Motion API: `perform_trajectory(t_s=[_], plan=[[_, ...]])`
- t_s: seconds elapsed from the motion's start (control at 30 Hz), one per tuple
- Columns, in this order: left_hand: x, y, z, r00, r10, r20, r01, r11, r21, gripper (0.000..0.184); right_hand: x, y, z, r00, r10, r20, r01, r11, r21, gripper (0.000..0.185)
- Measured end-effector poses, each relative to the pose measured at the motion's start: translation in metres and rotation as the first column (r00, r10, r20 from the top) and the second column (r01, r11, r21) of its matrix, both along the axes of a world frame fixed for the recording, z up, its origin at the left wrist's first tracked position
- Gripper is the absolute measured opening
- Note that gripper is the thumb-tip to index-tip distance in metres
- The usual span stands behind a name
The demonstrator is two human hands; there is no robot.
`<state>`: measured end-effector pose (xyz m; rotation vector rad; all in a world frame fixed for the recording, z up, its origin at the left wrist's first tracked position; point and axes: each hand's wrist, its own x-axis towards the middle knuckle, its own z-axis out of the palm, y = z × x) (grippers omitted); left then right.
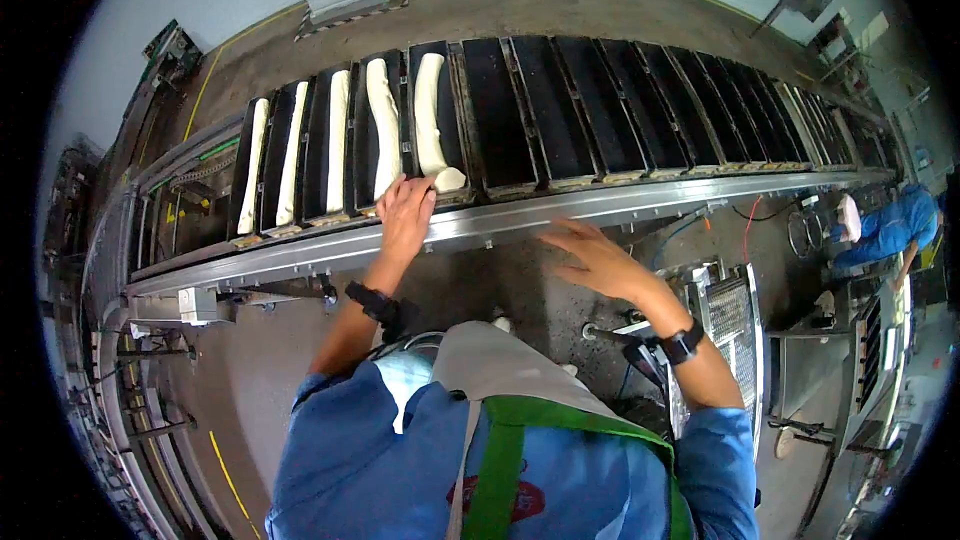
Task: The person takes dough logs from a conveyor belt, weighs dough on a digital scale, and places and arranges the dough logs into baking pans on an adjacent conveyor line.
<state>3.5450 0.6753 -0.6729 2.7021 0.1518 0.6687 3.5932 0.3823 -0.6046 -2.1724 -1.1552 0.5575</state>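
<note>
Long pale dough logs lie in black trays on a conveyor, one to a tray. My left hand (405,215) rests at the near rim of the trays, its fingers lying over the edge by the lower ends of two logs. One is a slightly bent dough log (383,125); the other is a curved dough log (427,115) whose near end bends to the right, beside my fingertips. I cannot see a grip on either. My right hand (600,262) is held in front of the steel rail with its fingers apart, holding nothing.
Three straighter dough logs, the nearest being a dough log (338,140), lie in trays to the left. Black trays (500,110) without dough continue rightward. A steel rail (520,212) runs along the front. A metal-mesh frame (735,315) stands right; another person (890,225) is beyond it.
</note>
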Motion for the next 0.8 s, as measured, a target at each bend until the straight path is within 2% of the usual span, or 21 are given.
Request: perform_trajectory(t_s=[0.03,0.07,0.13,0.17,0.2,0.27,0.3,0.33,0.4,0.47,0.5,0.53,0.57,0.6,0.67,0.7,0.77,0.8], plan=[[0.006,-0.006,0.006,0.999,-0.001,0.047,-0.005,0.990,0.144,0.024,0.002,-0.021,-0.010,1.000,-0.023,0.018,0.023,1.000,-0.002,0.046],[0.014,-0.010,0.013,0.999,-0.002,0.051,-0.005,0.989,0.146,0.024,0.003,-0.043,-0.019,0.998,-0.050,0.036,0.050,0.999,-0.003,0.044],[0.033,-0.018,0.018,0.944,0.154,-0.290,-0.088,0.970,0.228,0.024,0.003,-0.091,-0.038,0.985,-0.164,-0.044,0.164,0.986,-0.013,0.041],[0.044,-0.011,0.001,0.963,0.121,-0.242,-0.018,0.921,0.390,0.027,-0.001,-0.110,-0.039,0.943,-0.289,-0.167,0.269,0.954,-0.128,0.040],[0.053,-0.015,0.010,0.892,0.189,-0.411,-0.031,0.933,0.360,0.030,-0.006,-0.129,-0.039,0.868,-0.415,-0.273,0.352,0.902,-0.252,0.039],[0.077,-0.008,-0.005,0.782,0.203,-0.589,-0.099,0.974,0.203,0.030,-0.021,-0.179,-0.064,0.827,-0.472,-0.305,0.436,0.881,-0.183,0.037],[0.078,-0.003,-0.010,0.815,0.048,-0.578,0.164,0.937,0.309,0.031,-0.028,-0.200,-0.076,0.784,-0.516,-0.345,0.511,0.852,-0.114,0.036],[0.087,0.015,-0.044,0.805,-0.078,-0.588,0.141,0.988,0.062,0.030,-0.036,-0.216,-0.084,0.782,-0.526,-0.335,0.523,0.845,-0.107,0.036],[0.087,0.007,-0.036,0.831,-0.200,-0.519,0.157,0.980,-0.125,0.031,-0.048,-0.247,-0.092,0.671,-0.607,-0.426,0.652,0.756,-0.051,0.034],[0.099,0.036,-0.075,0.750,-0.354,-0.559,0.226,0.931,-0.287,0.035,-0.057,-0.274,-0.094,0.588,-0.650,-0.482,0.716,0.695,-0.065,0.035],[0.097,0.049,-0.098,0.809,-0.203,-0.552,0.127,0.977,-0.174,0.041,-0.059,-0.284,-0.093,0.553,-0.693,-0.463,0.738,0.665,-0.113,0.035],[0.085,0.013,-0.038,0.691,-0.130,-0.711,0.060,0.991,-0.122,0.049,-0.063,-0.297,-0.094,0.516,-0.732,-0.445,0.759,0.632,-0.160,0.035],[0.086,0.033,-0.054,0.708,-0.167,-0.687,0.079,0.984,-0.158,0.054,-0.069,-0.316,-0.118,0.546,-0.713,-0.439,0.773,0.631,-0.064,0.032],[0.086,0.023,-0.040,0.660,0.004,-0.751,0.015,1.000,0.018,0.052,-0.074,-0.327,-0.125,0.505,-0.741,-0.442,0.808,0.587,-0.060,0.032],[0.091,0.028,-0.044,0.687,0.198,-0.699,0.025,0.955,0.296,0.043,-0.080,-0.344,-0.130,0.561,-0.809,-0.172,0.815,0.577,-0.057,0.027],[0.098,0.013,-0.027,0.691,0.245,-0.680,-0.024,0.948,0.317,0.039,-0.082,-0.349,-0.121,0.482,-0.856,-0.187,0.850,0.508,-0.135,0.024],[0.119,-0.031,0.008,0.672,0.338,-0.658,-0.108,0.925,0.365,0.038,-0.086,-0.364,-0.114,0.381,-0.889,-0.256,0.889,0.428,-0.163,0.023],[0.128,-0.037,0.007,0.730,0.280,-0.624,-0.074,0.939,0.335,0.041,-0.092,-0.363,-0.114,0.313,-0.896,-0.315,0.901,0.385,-0.198,0.022]])
